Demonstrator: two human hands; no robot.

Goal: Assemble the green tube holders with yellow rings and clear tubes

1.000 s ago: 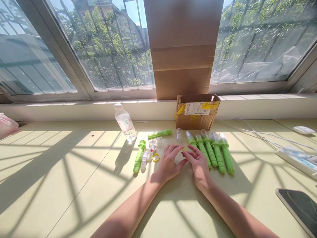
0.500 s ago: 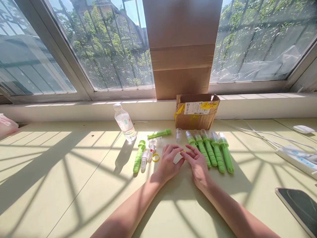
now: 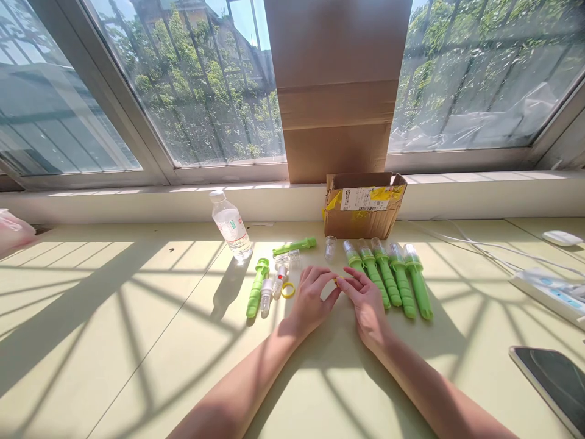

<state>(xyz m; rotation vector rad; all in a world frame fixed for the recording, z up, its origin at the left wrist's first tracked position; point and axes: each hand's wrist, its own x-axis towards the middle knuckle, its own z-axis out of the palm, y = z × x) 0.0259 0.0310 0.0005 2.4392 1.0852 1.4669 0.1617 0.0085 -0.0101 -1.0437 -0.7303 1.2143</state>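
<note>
My left hand [image 3: 313, 297] and my right hand [image 3: 367, 300] meet at the fingertips above the table, pinching a small yellow piece [image 3: 337, 280] that the fingers mostly hide. Left of my left hand lie a yellow ring [image 3: 287, 289], two small clear tubes with white tops [image 3: 265, 297] and a green handle [image 3: 257, 289]. Behind them are clear caps [image 3: 289, 258] and another green handle [image 3: 297, 246]. A clear cup [image 3: 330, 247] stands beyond my fingers. Several green sticks with clear tops [image 3: 387, 277] lie side by side, next to my right hand.
A water bottle [image 3: 231, 228] stands at the back left. An open cardboard box [image 3: 361, 222] sits by the window ledge. On the right are a power strip [image 3: 551, 299], white cables [image 3: 484, 245], a white case [image 3: 562, 238] and a phone [image 3: 553, 381].
</note>
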